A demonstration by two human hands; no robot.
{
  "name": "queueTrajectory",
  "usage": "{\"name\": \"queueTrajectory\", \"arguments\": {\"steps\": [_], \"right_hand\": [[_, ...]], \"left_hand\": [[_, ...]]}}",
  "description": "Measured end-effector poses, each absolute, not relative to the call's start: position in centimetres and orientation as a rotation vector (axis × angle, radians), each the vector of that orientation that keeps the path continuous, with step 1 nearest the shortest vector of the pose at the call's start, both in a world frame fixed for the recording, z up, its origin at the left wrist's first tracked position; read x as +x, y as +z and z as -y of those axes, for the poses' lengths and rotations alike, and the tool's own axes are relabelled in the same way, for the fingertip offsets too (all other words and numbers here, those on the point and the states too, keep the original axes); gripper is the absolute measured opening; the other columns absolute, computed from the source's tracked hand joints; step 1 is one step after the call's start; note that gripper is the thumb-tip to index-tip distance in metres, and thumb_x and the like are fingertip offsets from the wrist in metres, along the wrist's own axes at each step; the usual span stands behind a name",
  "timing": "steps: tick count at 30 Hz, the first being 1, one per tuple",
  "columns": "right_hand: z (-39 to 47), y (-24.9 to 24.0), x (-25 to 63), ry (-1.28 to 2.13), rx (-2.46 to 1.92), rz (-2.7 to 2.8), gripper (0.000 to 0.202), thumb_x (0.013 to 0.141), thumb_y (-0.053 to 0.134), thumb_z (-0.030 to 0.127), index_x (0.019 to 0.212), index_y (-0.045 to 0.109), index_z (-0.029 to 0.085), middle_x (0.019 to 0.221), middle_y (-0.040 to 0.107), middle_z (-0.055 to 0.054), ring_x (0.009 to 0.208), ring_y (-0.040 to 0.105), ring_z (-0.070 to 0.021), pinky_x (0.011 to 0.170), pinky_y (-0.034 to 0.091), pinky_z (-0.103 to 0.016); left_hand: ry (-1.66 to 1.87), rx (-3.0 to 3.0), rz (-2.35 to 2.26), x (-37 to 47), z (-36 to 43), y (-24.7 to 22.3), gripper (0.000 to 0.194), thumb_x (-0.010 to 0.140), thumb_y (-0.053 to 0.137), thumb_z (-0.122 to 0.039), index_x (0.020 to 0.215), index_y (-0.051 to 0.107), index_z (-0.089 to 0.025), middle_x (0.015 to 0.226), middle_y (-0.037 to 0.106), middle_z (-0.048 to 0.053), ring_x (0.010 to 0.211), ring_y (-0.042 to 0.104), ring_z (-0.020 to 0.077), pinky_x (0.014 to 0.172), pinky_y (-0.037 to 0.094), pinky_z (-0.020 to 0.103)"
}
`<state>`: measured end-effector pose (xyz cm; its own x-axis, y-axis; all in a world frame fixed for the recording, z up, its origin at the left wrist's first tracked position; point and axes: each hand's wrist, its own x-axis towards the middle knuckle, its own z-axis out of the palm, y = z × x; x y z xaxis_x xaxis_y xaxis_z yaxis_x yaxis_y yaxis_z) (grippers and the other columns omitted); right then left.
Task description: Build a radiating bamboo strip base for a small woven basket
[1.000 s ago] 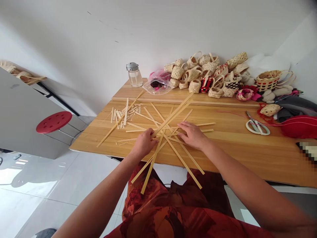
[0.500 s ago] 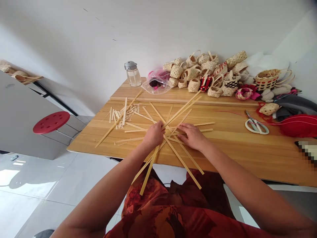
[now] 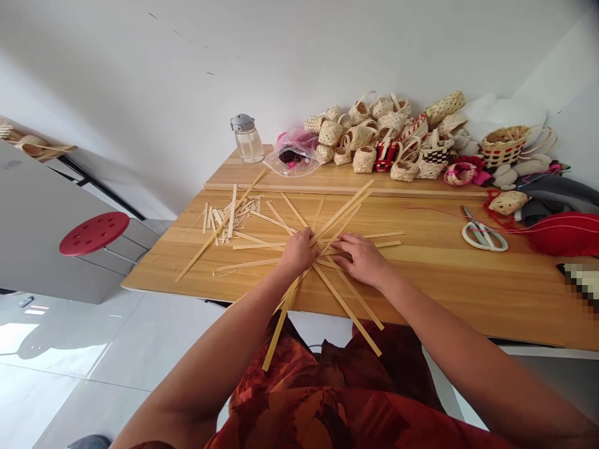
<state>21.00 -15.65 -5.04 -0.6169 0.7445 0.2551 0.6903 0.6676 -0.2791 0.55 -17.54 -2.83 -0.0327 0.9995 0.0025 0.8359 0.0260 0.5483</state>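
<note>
Flat pale bamboo strips (image 3: 347, 310) cross one another in a star on the wooden table, several of their near ends jutting past its front edge. My left hand (image 3: 300, 254) is closed on strips at the left of the crossing, its fingertips hidden among them. Opposite it, close by on the right, my right hand (image 3: 364, 259) has curled fingers and thumb pinching at the strips. One strip (image 3: 344, 211) runs from my left hand toward the back right. The middle of the crossing is partly covered by my fingers.
Left of my hands lie a pile of short strip offcuts (image 3: 243, 215) and a long loose strip (image 3: 201, 251). White-handled scissors (image 3: 485, 237) rest at the right. Small woven baskets (image 3: 364, 159), a plastic bag (image 3: 294, 159) and a water bottle (image 3: 249, 142) line the back. A red stool (image 3: 95, 233) stands at left.
My left hand has shifted slightly right, closer to my right hand. The strip in it has slid a little toward me, its far end now lower. My right hand stays nearly in place.
</note>
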Motion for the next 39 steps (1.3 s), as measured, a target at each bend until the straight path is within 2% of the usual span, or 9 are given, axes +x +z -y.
{"name": "queueTrajectory", "arguments": {"steps": [7, 14, 39], "right_hand": [[15.65, -5.33, 21.07, 0.180, -1.117, 2.547, 0.035, 0.096, 0.057, 0.035, 0.125, 0.069, 0.020, 0.129, 0.065, -0.013, 0.124, 0.057, -0.0302, 0.106, 0.046, -0.045], [15.78, -5.21, 21.06, 0.198, -1.137, 2.545, 0.035, 0.097, 0.057, 0.033, 0.127, 0.068, 0.021, 0.131, 0.064, -0.013, 0.125, 0.057, -0.0328, 0.102, 0.048, -0.051], [16.14, -5.57, 21.31, 0.213, -1.211, 2.566, 0.041, 0.102, 0.046, 0.041, 0.138, 0.061, 0.026, 0.147, 0.055, -0.011, 0.137, 0.047, -0.0341, 0.106, 0.043, -0.055]], "left_hand": [[0.590, 1.815, -1.926, 0.46, 17.62, -3.12, 0.022, 0.076, 0.072, -0.014, 0.087, 0.054, -0.022, 0.100, 0.070, 0.005, 0.100, 0.065, 0.0230, 0.087, 0.048, 0.031], [0.608, 1.791, -1.922, 0.44, 17.71, -3.07, 0.021, 0.076, 0.071, -0.013, 0.087, 0.055, -0.022, 0.098, 0.070, 0.005, 0.100, 0.064, 0.0226, 0.087, 0.047, 0.031], [0.591, 1.800, -1.879, 0.10, 17.57, -3.18, 0.020, 0.077, 0.072, -0.017, 0.085, 0.054, -0.022, 0.092, 0.069, 0.003, 0.093, 0.064, 0.0207, 0.082, 0.046, 0.029]]}}
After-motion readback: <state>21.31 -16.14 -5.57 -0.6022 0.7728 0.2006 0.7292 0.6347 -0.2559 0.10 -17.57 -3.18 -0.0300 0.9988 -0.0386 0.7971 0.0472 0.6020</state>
